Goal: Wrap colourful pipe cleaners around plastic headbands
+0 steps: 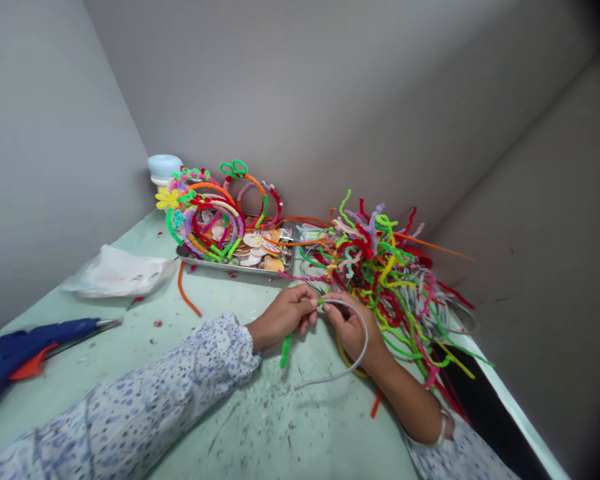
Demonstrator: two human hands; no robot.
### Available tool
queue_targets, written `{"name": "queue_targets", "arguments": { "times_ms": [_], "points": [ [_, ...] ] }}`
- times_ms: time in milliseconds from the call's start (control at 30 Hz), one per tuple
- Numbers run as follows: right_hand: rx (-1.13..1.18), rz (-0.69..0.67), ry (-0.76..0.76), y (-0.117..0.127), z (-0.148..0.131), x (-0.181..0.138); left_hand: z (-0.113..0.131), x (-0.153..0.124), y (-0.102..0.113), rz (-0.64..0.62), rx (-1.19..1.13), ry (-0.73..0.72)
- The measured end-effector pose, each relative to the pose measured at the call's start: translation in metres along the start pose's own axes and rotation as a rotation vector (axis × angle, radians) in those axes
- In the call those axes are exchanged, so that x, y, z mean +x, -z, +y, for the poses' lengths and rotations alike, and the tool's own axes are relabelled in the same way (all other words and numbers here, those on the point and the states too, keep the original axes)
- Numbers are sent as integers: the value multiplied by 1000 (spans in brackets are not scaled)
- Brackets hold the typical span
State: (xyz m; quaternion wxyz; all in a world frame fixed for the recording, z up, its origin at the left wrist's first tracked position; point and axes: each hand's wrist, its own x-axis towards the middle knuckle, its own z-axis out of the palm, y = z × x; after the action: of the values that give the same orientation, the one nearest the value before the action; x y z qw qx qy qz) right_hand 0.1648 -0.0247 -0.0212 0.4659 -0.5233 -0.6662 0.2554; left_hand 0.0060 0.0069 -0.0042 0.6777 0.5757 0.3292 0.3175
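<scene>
My left hand (286, 313) pinches a green pipe cleaner (285, 351) whose free end hangs down toward the table. My right hand (351, 323) grips a plain grey headband (361, 347) that arcs down and to the left over the table. The fingertips of both hands meet at the top end of the headband, where the green pipe cleaner touches it. A big tangle of coloured pipe cleaners (385, 267) lies just behind and to the right of my right hand.
A metal tray (230, 265) holds decorated headbands (210, 207) and paper cutouts. A blue glue gun (30, 347) lies at the left, a clear plastic bag (117, 272) behind it. An orange pipe cleaner (186, 293) lies loose. Walls enclose the pale green table (260, 427).
</scene>
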Motion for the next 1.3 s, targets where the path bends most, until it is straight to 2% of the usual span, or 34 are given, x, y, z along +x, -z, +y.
{"name": "queue_targets", "arguments": {
  "times_ms": [167, 600, 1300],
  "points": [
    [14, 2, 62, -1, 0, 0, 2, 1, 3, -30, -11, 45],
    [-169, -10, 154, 3, -9, -3, -2, 7, 15, -131, -88, 108],
    [-251, -79, 207, 6, -9, -6, 2, 10, 30, -260, -173, 232]
  ]
}}
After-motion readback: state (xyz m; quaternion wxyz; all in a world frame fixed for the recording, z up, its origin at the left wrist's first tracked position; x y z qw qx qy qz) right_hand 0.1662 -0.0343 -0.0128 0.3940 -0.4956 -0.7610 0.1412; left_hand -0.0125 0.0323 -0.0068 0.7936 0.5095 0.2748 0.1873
